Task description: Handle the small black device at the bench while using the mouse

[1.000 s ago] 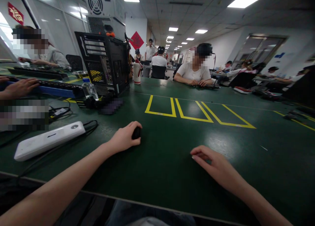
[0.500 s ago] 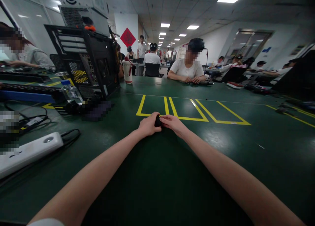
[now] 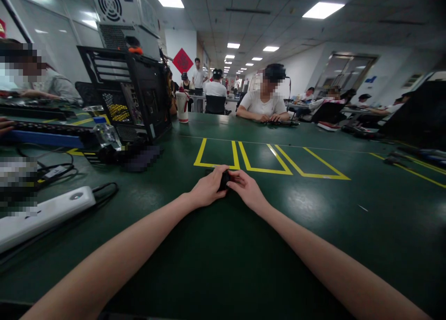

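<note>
A small black object sits between my two hands, just above or on the green table; its kind cannot be made out. My left hand is wrapped round its left side, fingers over the top and thumb below. From the right, my right hand pinches the object's edge with thumb and fingertips. Both hands hide much of it. Just beyond them, yellow tape outlines mark the table.
At the left stand an open black computer case, a plastic bottle and a white power strip with cables. A paper cup stands farther back. Across the table sits a person in a white shirt.
Both hands have come slightly lower and nearer in the picture with the black object between them. The yellow bit seen on its top earlier no longer shows. The camera view has shifted a little.
</note>
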### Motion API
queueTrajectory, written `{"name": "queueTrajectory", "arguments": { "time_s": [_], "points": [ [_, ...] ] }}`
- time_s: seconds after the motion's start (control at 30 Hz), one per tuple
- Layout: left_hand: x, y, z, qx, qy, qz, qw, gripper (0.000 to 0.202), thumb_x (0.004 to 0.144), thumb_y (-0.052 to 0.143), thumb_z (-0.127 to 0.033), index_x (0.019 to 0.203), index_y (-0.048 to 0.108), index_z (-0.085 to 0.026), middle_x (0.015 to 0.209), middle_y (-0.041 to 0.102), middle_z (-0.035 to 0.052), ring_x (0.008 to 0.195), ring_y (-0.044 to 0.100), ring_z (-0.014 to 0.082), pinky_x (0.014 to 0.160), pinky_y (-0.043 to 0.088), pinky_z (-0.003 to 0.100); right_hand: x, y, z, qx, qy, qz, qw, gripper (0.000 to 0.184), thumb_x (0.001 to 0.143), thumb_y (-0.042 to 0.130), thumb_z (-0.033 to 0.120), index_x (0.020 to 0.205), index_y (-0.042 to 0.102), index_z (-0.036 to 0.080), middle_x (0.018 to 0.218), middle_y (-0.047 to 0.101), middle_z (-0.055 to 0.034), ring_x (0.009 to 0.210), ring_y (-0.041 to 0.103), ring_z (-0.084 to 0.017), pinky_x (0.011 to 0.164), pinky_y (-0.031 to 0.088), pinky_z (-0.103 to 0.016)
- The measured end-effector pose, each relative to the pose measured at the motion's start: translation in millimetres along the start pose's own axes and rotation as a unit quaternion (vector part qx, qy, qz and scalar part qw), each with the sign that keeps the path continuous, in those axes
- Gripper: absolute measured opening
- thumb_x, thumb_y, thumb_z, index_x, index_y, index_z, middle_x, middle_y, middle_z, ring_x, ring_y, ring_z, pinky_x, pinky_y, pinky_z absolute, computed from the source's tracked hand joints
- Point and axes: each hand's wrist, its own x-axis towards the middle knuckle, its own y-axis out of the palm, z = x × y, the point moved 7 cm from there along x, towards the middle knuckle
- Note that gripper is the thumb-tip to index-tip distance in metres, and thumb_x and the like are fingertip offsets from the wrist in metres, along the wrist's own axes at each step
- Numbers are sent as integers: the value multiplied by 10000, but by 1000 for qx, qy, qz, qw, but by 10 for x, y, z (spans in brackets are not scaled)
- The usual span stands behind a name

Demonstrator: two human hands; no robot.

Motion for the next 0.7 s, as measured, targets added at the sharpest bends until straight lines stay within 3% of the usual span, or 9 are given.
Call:
{"name": "queueTrajectory", "arguments": {
  "time_s": [0.17, 0.3, 0.4, 0.47, 0.57, 0.7],
  "points": [
    [21, -18, -10, 28, 2, -1, 1000, 610, 719, 557, -262, 1228, 224, -218, 1211, 415, 90, 1082, 447, 231, 878, 409, 400, -13, 13, -2, 5, 3, -3, 1000, 264, 717, 582, 234, 977, 542, 218, 1031, 576, -19, 1000, 553, -159, 923, 430, -341],
    [21, -36, -23, 91, -19, -10, 996, 579, 721, 561, -283, 1212, 263, -208, 1194, 445, 97, 1062, 421, 278, 878, 355, 462, -12, 26, 15, 43, 4, -5, 999, 247, 715, 589, 253, 955, 543, 218, 988, 580, -17, 958, 569, -150, 890, 450, -318],
    [11, -52, -34, 104, -22, -25, 994, 570, 723, 563, -284, 1206, 268, -216, 1214, 434, 93, 1162, 325, 304, 929, 286, 488, 1, 26, 14, 49, 4, -8, 999, 203, 724, 578, 272, 915, 547, 209, 945, 580, -18, 930, 573, -148, 852, 466, -309],
    [8, -41, -60, 86, 2, -20, 996, 566, 732, 550, -255, 1210, 249, -211, 1226, 420, 92, 1208, 295, 269, 985, 234, 463, 10, 13, -10, 39, 13, -17, 999, 232, 719, 584, 275, 936, 537, 209, 959, 579, -26, 939, 567, -151, 854, 460, -315],
    [7, -15, -69, 59, 21, -2, 998, 570, 741, 525, -220, 1220, 215, -205, 1216, 426, 94, 1174, 367, 222, 1014, 204, 434, 13, 1, -62, 18, 33, -26, 999, 338, 719, 584, 279, 1041, 503, 216, 1034, 569, -45, 973, 555, -159, 880, 440, -333],
    [3, -24, -59, 55, 22, -7, 998, 566, 738, 525, -215, 1214, 221, -197, 1207, 433, 96, 1165, 381, 217, 1016, 199, 432, -15, 54, -53, 34, 29, 0, 999, 297, 725, 575, 263, 1010, 515, 206, 1073, 558, -44, 1015, 539, -160, 915, 418, -329]
  ]
}}
